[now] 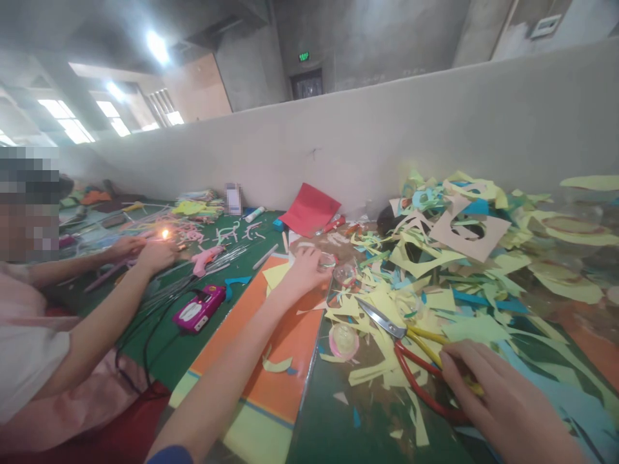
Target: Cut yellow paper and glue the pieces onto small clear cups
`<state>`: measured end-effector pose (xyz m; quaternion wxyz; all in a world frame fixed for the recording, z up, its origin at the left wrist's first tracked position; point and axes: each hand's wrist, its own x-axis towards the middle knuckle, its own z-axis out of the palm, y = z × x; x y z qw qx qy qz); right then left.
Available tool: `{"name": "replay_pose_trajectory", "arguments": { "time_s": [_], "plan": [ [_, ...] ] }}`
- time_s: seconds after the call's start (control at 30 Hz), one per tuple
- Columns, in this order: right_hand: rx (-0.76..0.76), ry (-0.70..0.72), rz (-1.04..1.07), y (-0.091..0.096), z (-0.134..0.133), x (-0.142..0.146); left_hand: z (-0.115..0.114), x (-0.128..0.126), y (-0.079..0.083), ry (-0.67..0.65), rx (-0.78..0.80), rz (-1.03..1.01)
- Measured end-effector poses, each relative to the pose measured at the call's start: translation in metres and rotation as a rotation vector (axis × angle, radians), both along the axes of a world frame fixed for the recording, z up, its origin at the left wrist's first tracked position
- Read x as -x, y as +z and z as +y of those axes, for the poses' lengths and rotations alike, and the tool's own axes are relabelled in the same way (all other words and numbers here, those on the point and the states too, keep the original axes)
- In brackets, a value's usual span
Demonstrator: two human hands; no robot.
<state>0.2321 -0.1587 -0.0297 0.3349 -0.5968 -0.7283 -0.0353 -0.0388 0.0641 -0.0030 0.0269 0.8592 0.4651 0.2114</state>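
My left hand reaches over an orange sheet, with its fingers closed at the edge of a small clear round plastic piece. A second clear round piece lies just right of it. My right hand is curled round the handles of scissors with red and yellow grips. Their metal blades point away to the left, over yellow paper scraps. A round piece with a pink rim lies left of the scissors. My right fingertips are partly hidden.
A large heap of cut paper covers the right side. To the left, a co-worker's hand is near a small flame. A pink glue gun, a purple box with cables, and a red sheet lie on the green table.
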Motion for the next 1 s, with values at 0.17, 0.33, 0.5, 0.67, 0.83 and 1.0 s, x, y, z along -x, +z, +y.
{"name": "replay_pose_trajectory", "arguments": {
  "time_s": [0.17, 0.33, 0.5, 0.67, 0.83, 1.0],
  "plan": [
    [0.057, -0.007, -0.011, -0.004, -0.002, -0.006, -0.003, -0.001, 0.001, -0.002, 0.028, -0.045],
    [0.075, 0.017, -0.024, -0.005, -0.002, -0.007, -0.006, -0.003, 0.008, 0.009, 0.055, -0.078],
    [0.045, -0.010, -0.018, -0.002, -0.002, -0.002, -0.009, 0.003, 0.016, 0.069, 0.157, -0.162],
    [0.049, -0.006, -0.040, -0.006, 0.000, -0.003, -0.009, 0.012, 0.018, 0.060, 0.184, -0.182],
    [0.054, 0.012, -0.050, -0.004, 0.000, -0.002, -0.006, 0.015, 0.021, 0.008, 0.166, -0.224],
    [0.065, -0.015, -0.002, 0.001, 0.000, 0.001, -0.013, 0.013, 0.038, 0.038, 0.254, -0.356]
  ]
}}
